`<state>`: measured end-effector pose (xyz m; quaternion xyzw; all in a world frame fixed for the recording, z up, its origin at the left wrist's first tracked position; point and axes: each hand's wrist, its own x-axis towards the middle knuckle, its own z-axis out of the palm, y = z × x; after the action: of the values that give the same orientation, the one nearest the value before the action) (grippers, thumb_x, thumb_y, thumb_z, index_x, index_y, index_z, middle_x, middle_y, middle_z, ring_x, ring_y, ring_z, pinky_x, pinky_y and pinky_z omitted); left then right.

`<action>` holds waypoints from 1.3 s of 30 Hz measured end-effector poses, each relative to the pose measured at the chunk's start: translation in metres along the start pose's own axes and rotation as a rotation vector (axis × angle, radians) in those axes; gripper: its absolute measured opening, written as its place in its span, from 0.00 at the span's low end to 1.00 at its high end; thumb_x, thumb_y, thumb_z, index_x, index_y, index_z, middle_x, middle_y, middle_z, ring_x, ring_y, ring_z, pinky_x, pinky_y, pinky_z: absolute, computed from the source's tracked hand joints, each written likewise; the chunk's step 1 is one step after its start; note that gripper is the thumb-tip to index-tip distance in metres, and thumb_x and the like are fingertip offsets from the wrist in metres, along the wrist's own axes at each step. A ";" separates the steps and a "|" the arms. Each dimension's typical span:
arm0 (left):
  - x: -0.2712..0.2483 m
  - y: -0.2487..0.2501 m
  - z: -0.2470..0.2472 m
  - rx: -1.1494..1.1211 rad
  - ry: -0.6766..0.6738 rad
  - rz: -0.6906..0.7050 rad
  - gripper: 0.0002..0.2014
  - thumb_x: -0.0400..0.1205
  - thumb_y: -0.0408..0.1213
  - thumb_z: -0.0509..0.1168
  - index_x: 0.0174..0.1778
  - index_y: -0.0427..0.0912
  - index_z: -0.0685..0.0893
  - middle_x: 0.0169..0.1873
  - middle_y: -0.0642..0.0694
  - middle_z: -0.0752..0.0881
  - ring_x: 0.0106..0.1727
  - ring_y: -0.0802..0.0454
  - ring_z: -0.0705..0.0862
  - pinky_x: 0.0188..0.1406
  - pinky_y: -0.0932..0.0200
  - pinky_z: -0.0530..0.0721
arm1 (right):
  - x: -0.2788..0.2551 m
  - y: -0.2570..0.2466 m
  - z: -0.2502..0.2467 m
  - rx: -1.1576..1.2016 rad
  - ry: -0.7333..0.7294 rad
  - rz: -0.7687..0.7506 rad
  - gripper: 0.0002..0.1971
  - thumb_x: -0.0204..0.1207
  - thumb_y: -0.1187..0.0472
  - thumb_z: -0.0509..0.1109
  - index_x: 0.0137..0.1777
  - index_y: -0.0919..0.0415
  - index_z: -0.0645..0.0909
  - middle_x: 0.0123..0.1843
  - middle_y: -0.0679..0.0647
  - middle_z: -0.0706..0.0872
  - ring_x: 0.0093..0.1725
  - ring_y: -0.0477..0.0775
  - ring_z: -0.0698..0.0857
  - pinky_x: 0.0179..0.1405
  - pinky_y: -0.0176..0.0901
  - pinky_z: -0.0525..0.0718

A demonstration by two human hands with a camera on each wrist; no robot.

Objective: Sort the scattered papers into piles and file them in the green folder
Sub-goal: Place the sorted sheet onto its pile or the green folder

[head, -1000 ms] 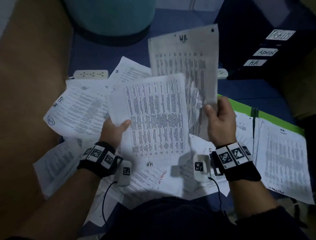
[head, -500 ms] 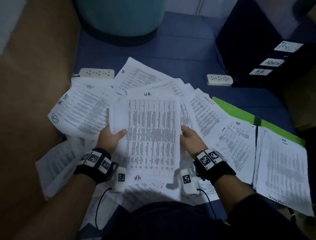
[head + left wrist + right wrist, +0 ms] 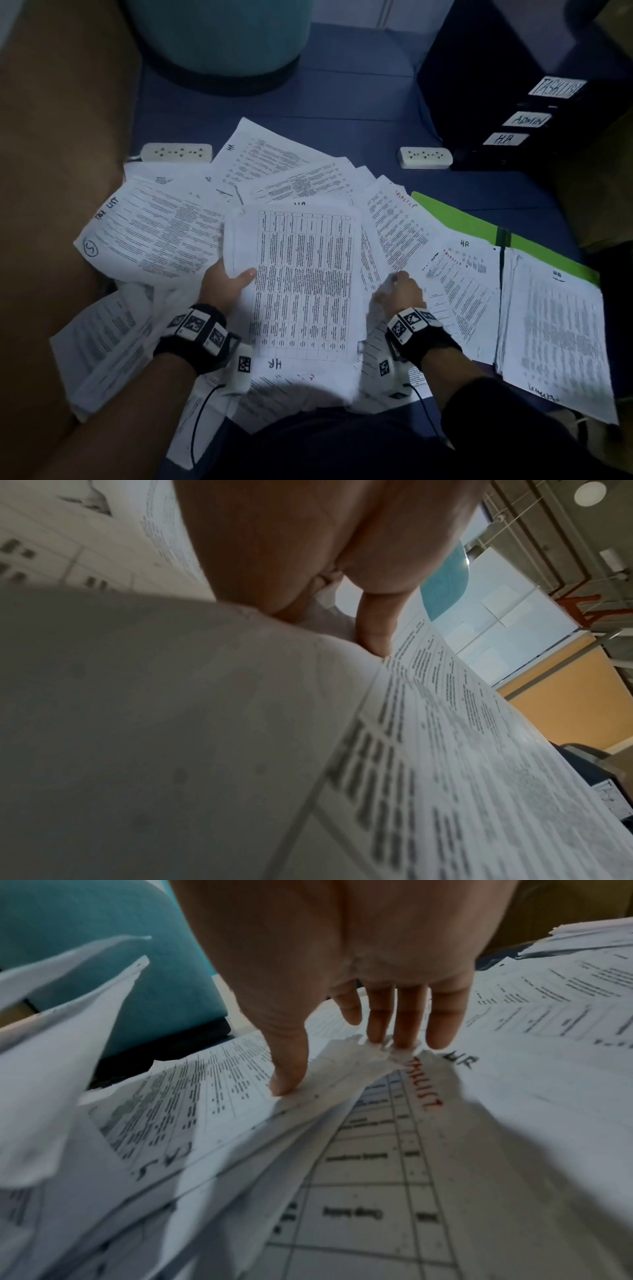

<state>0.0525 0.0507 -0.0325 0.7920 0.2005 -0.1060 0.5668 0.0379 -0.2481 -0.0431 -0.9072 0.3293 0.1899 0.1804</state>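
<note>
White paper pretty much everywhere from my head cam. My left hand [image 3: 227,282] has the HR stack [image 3: 301,284] by its left edge, thumb on top and fingers tucked underneath, holding it right in front of me over the scattered papers [image 3: 161,233]. My right hand [image 3: 399,291] is just right of that stack, down on the loose sheets, fingers pointing into the pile. Green folder [image 3: 479,224] lies open to the right, mostly buried under sheets, with a neat pile [image 3: 551,329] sitting on its right half. Far right there's a black tray rack [image 3: 520,120] labelled TASKLIST, ADMIN and HR, and two white power strips [image 3: 424,157] lie on the blue floor just past the papers. Teal round thing [image 3: 219,34] at the far end.

Left wrist cam: mostly my palm [image 3: 308,534] and the thumb pressing on the printed table sheet [image 3: 462,764], so that hand's gripping the stack for sure.

Right wrist cam: fingers [image 3: 404,1015] are fairly straight and spread a little, tips touching the paper, thumb pressing the edge of one lifted sheet [image 3: 212,1085]. A sheet marked TASKLIST in red [image 3: 424,1085] lies just under the fingertips. Nothing really grabbed, just resting on the sheets.
</note>
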 end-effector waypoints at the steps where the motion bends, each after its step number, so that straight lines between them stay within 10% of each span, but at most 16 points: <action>1: 0.000 0.002 0.002 0.001 -0.002 -0.003 0.15 0.79 0.31 0.70 0.61 0.31 0.81 0.50 0.40 0.84 0.51 0.44 0.82 0.50 0.55 0.77 | 0.001 0.000 -0.001 0.024 -0.006 -0.026 0.15 0.75 0.60 0.71 0.60 0.63 0.76 0.60 0.64 0.82 0.61 0.64 0.81 0.59 0.52 0.80; 6: -0.007 0.006 0.010 0.051 0.003 -0.003 0.15 0.80 0.34 0.69 0.61 0.32 0.82 0.48 0.44 0.84 0.48 0.46 0.81 0.50 0.56 0.76 | 0.008 0.000 0.001 -0.162 0.029 -0.066 0.38 0.68 0.41 0.75 0.70 0.63 0.68 0.68 0.61 0.72 0.67 0.64 0.72 0.58 0.55 0.77; 10: -0.015 0.010 0.007 0.051 0.029 0.006 0.14 0.79 0.34 0.69 0.59 0.34 0.83 0.47 0.45 0.85 0.49 0.45 0.83 0.51 0.54 0.79 | 0.003 -0.002 -0.001 0.078 -0.068 -0.110 0.15 0.75 0.64 0.70 0.57 0.64 0.69 0.52 0.61 0.80 0.50 0.62 0.81 0.47 0.49 0.82; 15: -0.025 0.009 0.004 -0.048 0.072 -0.037 0.15 0.78 0.33 0.70 0.60 0.35 0.83 0.50 0.40 0.88 0.52 0.39 0.86 0.56 0.44 0.84 | -0.002 0.009 -0.021 0.330 0.031 -0.297 0.02 0.81 0.66 0.62 0.49 0.61 0.75 0.33 0.47 0.78 0.35 0.52 0.78 0.26 0.35 0.71; 21: -0.034 0.012 0.009 -0.180 0.087 -0.062 0.12 0.78 0.34 0.70 0.55 0.35 0.83 0.48 0.38 0.88 0.50 0.37 0.86 0.52 0.41 0.85 | -0.001 0.038 -0.056 0.742 0.156 -0.376 0.12 0.80 0.58 0.66 0.57 0.65 0.81 0.44 0.55 0.85 0.42 0.55 0.81 0.45 0.45 0.78; 27: -0.041 0.032 0.016 -0.356 0.033 -0.057 0.11 0.81 0.34 0.67 0.57 0.35 0.81 0.44 0.41 0.85 0.47 0.42 0.84 0.46 0.49 0.83 | -0.008 0.049 -0.062 1.029 -0.156 -0.395 0.14 0.73 0.53 0.74 0.55 0.58 0.85 0.52 0.59 0.90 0.52 0.62 0.88 0.58 0.62 0.84; 30: -0.044 0.040 0.019 -0.440 0.017 -0.074 0.15 0.82 0.32 0.65 0.66 0.37 0.78 0.49 0.41 0.84 0.51 0.42 0.83 0.57 0.42 0.81 | -0.022 0.046 -0.056 0.998 -0.304 -0.435 0.08 0.79 0.66 0.67 0.54 0.58 0.86 0.48 0.58 0.91 0.47 0.60 0.88 0.53 0.60 0.83; 39: -0.062 0.054 0.019 -0.224 0.085 0.102 0.17 0.81 0.31 0.66 0.64 0.47 0.75 0.56 0.42 0.85 0.52 0.43 0.84 0.57 0.31 0.81 | -0.046 0.031 -0.057 0.889 -0.340 -0.415 0.08 0.79 0.49 0.68 0.41 0.50 0.80 0.32 0.44 0.82 0.34 0.51 0.78 0.39 0.50 0.77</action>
<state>0.0215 0.0058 0.0318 0.7367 0.1945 -0.0203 0.6473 -0.0025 -0.2720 0.0209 -0.7456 0.1572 0.1367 0.6330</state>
